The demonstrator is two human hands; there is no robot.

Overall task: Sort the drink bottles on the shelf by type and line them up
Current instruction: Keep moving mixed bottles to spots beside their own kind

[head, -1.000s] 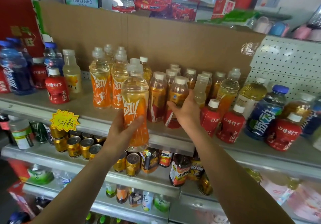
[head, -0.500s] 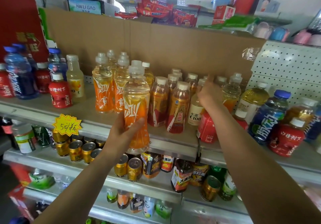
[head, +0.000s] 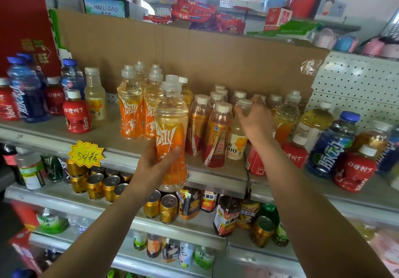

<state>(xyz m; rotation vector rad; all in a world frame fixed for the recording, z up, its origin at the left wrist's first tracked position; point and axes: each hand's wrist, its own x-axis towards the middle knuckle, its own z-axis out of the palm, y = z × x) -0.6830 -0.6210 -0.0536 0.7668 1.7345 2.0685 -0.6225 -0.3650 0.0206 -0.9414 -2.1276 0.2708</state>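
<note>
The left hand (head: pixel 151 167) gripped an orange sports-drink bottle (head: pixel 171 126) at its narrow waist, the thumb on the near side and the fingertips (head: pixel 178 150) curled round the right side of the glossy orange sleeve. The bottle was of clear plastic with a wide shoulder, a pinched middle and a translucent domed cap. It was upright and held in the air just in front of the edge of the top shelf (head: pixel 103 135), a flat grey board with a metal lip.

Behind the thumb, two matching orange bottles (head: pixel 130 109) stood on the shelf side by side, with more of them behind.

The right hand (head: pixel 258 124) reached further back. Its fingers were bent round the neck of a pale yellow drink bottle (head: pixel 236 146), and the thumb lay beside the ribbed cap (head: pixel 245 103). The picture was a little blurred there, so the grip seemed to be a pinch, but I could not be sure how firm it was. This bottle was slim and round, with cloudy liquid and a white label, and it stood on the shelf.

Just left of these fingers stood amber bottles (head: pixel 217 135) with gold and red labels and white caps, close together. Under the wrist a short red juice bottle (head: pixel 254 161) was partly hidden. Behind the fingers rose a matt brown cardboard sheet (head: pixel 226 62).
</note>
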